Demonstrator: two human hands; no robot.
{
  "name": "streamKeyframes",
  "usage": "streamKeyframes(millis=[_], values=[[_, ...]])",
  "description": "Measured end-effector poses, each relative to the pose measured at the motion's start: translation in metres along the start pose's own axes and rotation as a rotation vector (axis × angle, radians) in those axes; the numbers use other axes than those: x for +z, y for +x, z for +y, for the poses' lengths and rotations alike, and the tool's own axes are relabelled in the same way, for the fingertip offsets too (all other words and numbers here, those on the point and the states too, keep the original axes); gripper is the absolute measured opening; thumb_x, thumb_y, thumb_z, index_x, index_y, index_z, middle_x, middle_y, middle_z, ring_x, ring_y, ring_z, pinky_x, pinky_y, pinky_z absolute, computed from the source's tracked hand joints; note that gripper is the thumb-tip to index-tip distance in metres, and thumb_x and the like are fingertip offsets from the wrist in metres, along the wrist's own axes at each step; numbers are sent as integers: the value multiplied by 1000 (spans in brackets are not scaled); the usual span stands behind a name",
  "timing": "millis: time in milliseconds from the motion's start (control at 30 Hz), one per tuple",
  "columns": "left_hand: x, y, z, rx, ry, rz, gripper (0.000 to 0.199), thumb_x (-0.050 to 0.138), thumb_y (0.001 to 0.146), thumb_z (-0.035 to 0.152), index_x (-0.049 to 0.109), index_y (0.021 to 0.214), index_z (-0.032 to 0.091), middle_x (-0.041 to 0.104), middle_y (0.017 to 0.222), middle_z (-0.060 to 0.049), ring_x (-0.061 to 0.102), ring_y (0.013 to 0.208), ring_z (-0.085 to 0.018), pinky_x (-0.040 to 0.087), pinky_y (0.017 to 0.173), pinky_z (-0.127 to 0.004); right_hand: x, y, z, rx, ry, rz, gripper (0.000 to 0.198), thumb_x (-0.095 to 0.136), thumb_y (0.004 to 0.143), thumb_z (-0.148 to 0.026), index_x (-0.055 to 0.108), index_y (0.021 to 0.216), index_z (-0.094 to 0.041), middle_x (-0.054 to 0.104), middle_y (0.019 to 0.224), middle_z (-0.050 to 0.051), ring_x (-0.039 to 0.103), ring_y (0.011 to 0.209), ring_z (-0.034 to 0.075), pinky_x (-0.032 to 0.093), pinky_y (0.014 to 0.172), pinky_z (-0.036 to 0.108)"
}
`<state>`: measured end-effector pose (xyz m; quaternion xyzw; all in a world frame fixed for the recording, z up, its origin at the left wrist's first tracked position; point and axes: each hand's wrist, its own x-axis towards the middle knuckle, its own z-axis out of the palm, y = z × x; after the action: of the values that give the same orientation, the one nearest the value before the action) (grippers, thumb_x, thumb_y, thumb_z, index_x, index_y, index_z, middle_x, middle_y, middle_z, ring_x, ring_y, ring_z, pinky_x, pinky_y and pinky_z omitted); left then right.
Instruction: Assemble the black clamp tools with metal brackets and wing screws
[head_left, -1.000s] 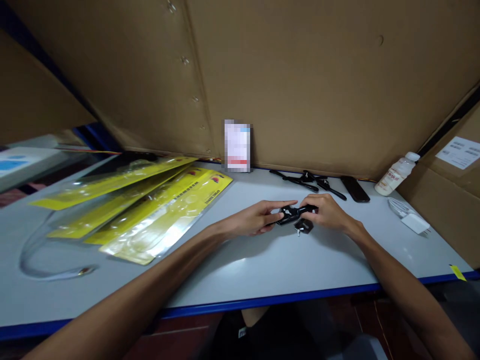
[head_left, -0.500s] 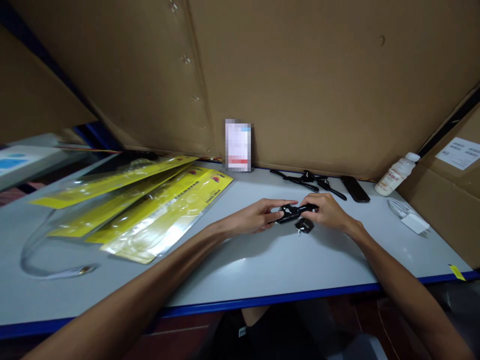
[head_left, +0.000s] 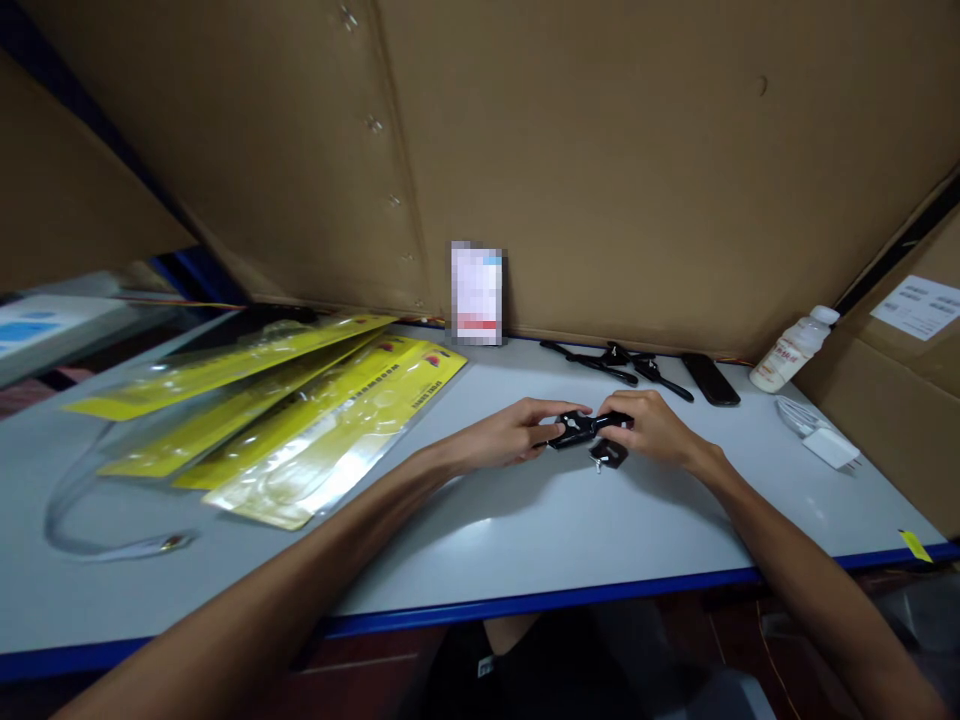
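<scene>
The head camera looks from above, near the front edge of the tabletop (head_left: 562,550). It faces forward and down.

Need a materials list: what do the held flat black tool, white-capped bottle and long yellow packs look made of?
Flat black tool: probably metal, glossy coating, given sharp highlights; plastic possible.
White-capped bottle: likely smooth translucent plastic; pale contents seem to show through.
Long yellow packs: apparently printed card with glossy clear plastic; glare shows.

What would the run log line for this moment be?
left hand: holding black tool, one end | right hand: holding its other end | near side: dark plate, small metal part | far side: more black tools
</scene>
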<state>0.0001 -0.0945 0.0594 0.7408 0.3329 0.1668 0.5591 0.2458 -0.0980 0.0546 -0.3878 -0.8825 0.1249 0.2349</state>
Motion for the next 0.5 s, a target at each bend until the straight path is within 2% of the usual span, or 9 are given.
streamKeyframes(millis=[167,300,400,500], values=[[-1,0,0,9,12,-14,45,47,96,40,56,135,20,43,76,2,29,58,-8,25,47,-18,1,1,-1,8,4,20,7,63,86,-20,70,84,-18,68,79,1,57,68,12,41,66,25],[0,1,-2,21,42,-19,43,46,96,39,59,132,19,44,76,1,30,58,-9,27,49,-19,0,0,-1,23,-6,-6,7,63,86,-19,70,84,-19,67,78,1,56,67,13,41,66,26],[0,3,-5,3,47,-17,45,46,96,38,57,135,18,41,71,3,30,56,-9,26,49,-20,-4,-2,-4,-5,-48,-41,13,63,83,-15,71,92,-20,69,86,3,60,78,16,45,73,30],[0,3,-6,-52,54,4,47,46,95,36,56,137,17,35,65,5,29,53,-9,24,48,-21,-7,-3,-10,-96,-41,46,28,62,84,-14,70,110,-22,68,99,5,60,95,21,48,84,36]])
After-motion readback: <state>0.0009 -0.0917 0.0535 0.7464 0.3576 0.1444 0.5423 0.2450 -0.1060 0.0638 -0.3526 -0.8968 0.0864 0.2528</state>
